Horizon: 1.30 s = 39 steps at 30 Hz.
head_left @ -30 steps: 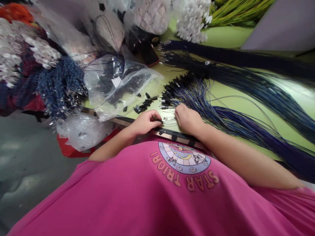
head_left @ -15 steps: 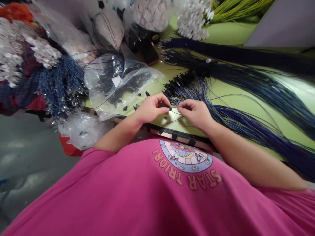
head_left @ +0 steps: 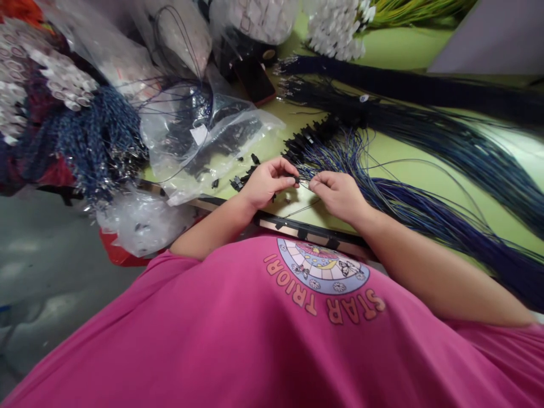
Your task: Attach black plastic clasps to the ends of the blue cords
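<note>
Between its thumb and fingers, my left hand [head_left: 271, 182] pinches a small black connector housing [head_left: 296, 178]. Close to its right, my right hand [head_left: 340, 194] is closed in a pinch on a thin dark wire [head_left: 305, 186] that runs toward the housing. Whether the wire end sits inside the housing is too small to tell. Just beyond the hands lies a bundle of blue wires [head_left: 382, 198] with black connectors [head_left: 308, 139] on their ends. A few loose black housings [head_left: 237, 182] lie by my left wrist.
Dark wire bundles [head_left: 408, 107] stretch across the green table [head_left: 429, 150] behind and to the right. A clear plastic bag [head_left: 191, 153] with black parts lies left, near a phone [head_left: 257, 82]. Blue wires [head_left: 102, 136] with white connectors hang at far left. The table edge [head_left: 306, 231] is before me.
My left hand has shifted slightly right with the connector housing, and its fingers have closed further around it. My right hand stays near, its pinch tighter. The camera view has moved slightly.
</note>
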Tool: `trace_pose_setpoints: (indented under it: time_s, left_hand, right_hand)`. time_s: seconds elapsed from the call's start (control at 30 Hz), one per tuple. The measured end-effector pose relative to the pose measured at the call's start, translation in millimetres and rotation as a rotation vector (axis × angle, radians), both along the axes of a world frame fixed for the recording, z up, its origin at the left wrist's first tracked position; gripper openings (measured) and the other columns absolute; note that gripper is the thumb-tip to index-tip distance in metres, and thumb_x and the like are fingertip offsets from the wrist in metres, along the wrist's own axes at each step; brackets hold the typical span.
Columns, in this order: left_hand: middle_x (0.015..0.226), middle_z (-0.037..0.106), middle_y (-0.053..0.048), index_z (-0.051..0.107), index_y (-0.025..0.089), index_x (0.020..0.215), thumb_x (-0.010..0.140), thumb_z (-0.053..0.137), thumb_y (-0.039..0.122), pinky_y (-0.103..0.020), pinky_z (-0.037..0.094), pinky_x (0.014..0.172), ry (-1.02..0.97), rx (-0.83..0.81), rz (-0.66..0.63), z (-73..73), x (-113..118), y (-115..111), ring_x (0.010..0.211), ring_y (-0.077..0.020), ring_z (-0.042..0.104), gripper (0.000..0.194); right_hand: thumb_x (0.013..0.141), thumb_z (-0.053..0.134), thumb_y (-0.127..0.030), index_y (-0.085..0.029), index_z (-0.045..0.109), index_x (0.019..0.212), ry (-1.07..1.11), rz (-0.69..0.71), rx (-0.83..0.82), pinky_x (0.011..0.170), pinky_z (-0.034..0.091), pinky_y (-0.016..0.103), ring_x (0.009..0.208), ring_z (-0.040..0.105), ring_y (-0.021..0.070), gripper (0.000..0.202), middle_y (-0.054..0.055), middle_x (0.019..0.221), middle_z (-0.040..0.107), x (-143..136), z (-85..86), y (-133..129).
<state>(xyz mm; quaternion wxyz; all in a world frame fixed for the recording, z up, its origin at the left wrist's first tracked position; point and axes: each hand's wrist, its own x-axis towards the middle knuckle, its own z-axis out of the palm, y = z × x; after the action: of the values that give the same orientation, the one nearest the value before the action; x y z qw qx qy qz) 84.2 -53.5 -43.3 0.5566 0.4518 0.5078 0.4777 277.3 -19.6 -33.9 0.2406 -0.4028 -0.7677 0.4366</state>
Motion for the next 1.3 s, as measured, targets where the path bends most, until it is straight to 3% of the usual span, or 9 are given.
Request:
trace_pose_setpoints:
  time_s: [0.13, 0.33, 0.67, 0.8, 1.07, 1.17, 1.3]
  left_hand:
    - [0.082, 0.063, 0.001, 0.053, 0.017, 0.078, 0.064, 0.071, 0.017, -0.025, 0.051, 0.069, 0.025, 0.040, -0.011, -4.1, 1, 0, 0.070, -0.0090, 0.063, 0.023]
    - [0.079, 0.064, 0.000, 0.057, 0.016, 0.076, 0.064, 0.074, 0.017, -0.028, 0.052, 0.076, 0.204, 0.137, -0.031, -9.5, 3, -1, 0.074, -0.0102, 0.061, 0.020]
    - [0.083, 0.067, -0.001, 0.053, 0.016, 0.071, 0.064, 0.075, 0.020, -0.031, 0.054, 0.077, 0.189, 0.223, 0.020, -12.8, 6, -1, 0.077, -0.0117, 0.063, 0.024]
    - [0.082, 0.066, -0.001, 0.052, 0.016, 0.071, 0.062, 0.076, 0.020, -0.030, 0.052, 0.076, 0.188, 0.180, -0.043, -10.2, 3, 1, 0.076, -0.0115, 0.062, 0.026]
    - [0.076, 0.063, -0.001, 0.058, 0.014, 0.069, 0.063, 0.076, 0.019, -0.028, 0.048, 0.070, 0.271, 0.158, -0.141, -9.7, 6, -1, 0.070, -0.0104, 0.058, 0.020]
    - [0.077, 0.064, -0.002, 0.056, 0.014, 0.073, 0.064, 0.077, 0.020, -0.027, 0.048, 0.068, 0.146, 0.128, -0.177, -12.9, 7, 0, 0.069, -0.0098, 0.059, 0.024]
    - [0.078, 0.065, -0.002, 0.053, 0.014, 0.073, 0.064, 0.079, 0.021, -0.026, 0.047, 0.068, 0.058, 0.113, -0.126, -16.1, 6, 3, 0.070, -0.0090, 0.061, 0.028]
  right_hand:
    - [0.083, 0.047, -0.033, -0.018, 0.052, 0.063, -0.056, 0.032, 0.033, 0.062, 0.033, 0.024, 0.061, 0.045, 0.0112, 0.026, -0.002, 0.061, 0.053, 0, -1.2, 1]
    - [0.084, 0.043, -0.031, -0.017, 0.054, 0.065, -0.099, 0.063, 0.013, 0.064, 0.034, 0.026, 0.063, 0.046, 0.0122, 0.026, 0.000, 0.064, 0.055, -2, -7.0, 3]
    - [0.079, 0.047, -0.026, -0.017, 0.053, 0.060, 0.031, 0.060, -0.192, 0.062, 0.035, 0.025, 0.060, 0.042, 0.0101, 0.021, -0.003, 0.059, 0.048, 0, -2.4, 5]
    - [0.078, 0.049, -0.025, -0.017, 0.054, 0.062, 0.013, 0.036, -0.239, 0.061, 0.035, 0.025, 0.059, 0.043, 0.0102, 0.019, -0.003, 0.058, 0.050, 0, -0.5, 4]
    - [0.078, 0.049, -0.031, -0.018, 0.052, 0.055, -0.081, 0.099, -0.120, 0.057, 0.032, 0.025, 0.056, 0.042, 0.0108, 0.027, -0.003, 0.054, 0.047, -1, -0.9, 2]
    - [0.079, 0.050, -0.036, -0.018, 0.057, 0.058, -0.117, 0.072, -0.089, 0.057, 0.033, 0.026, 0.056, 0.044, 0.0119, 0.029, -0.002, 0.054, 0.051, 1, -1.3, 3]
    - [0.078, 0.054, -0.040, -0.020, 0.063, 0.065, -0.128, 0.024, -0.100, 0.057, 0.035, 0.027, 0.056, 0.047, 0.0134, 0.026, 0.000, 0.058, 0.058, 4, -1.8, 6]
